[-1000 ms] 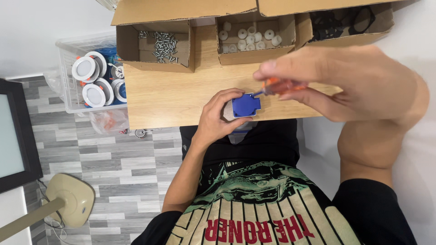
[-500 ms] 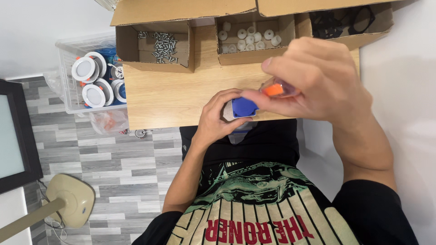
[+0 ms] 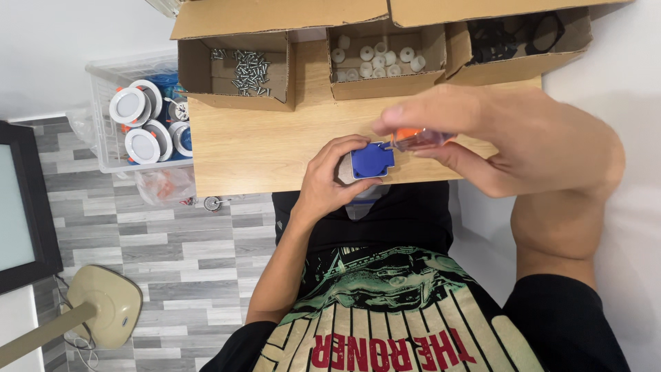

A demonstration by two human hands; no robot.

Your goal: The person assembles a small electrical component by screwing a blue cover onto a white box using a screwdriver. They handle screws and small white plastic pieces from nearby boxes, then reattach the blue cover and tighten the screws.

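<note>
We see our left hand [image 3: 330, 180] at the middle of the frame, fingers curled closed around a small blue square part [image 3: 372, 160] with a pale grey body behind it, held just at the near edge of the wooden surface [image 3: 255, 148]. Our right hand [image 3: 502, 138] fills the right centre of the frame, its fingers pinched shut on a screwdriver [image 3: 416, 140] with an orange and clear handle; the tool lies nearly level, and its tip meets the upper right corner of the blue part.

Along the top of the frame three open cardboard boxes stand on the surface. The left box [image 3: 234, 69] holds a heap of small metal screws [image 3: 249, 67]. The middle box [image 3: 382, 62] holds small white round pieces [image 3: 375, 56]. The right box [image 3: 520, 45] holds dark, tangled parts that we cannot make out.

At the upper left, just beside the surface, a clear plastic bin [image 3: 103, 124] holds round white lamp fittings [image 3: 143, 145] with orange clips. Below it lies grey tiled floor [image 3: 138, 241], and a beige stand base [image 3: 103, 306] sits in the lower left corner.
</note>
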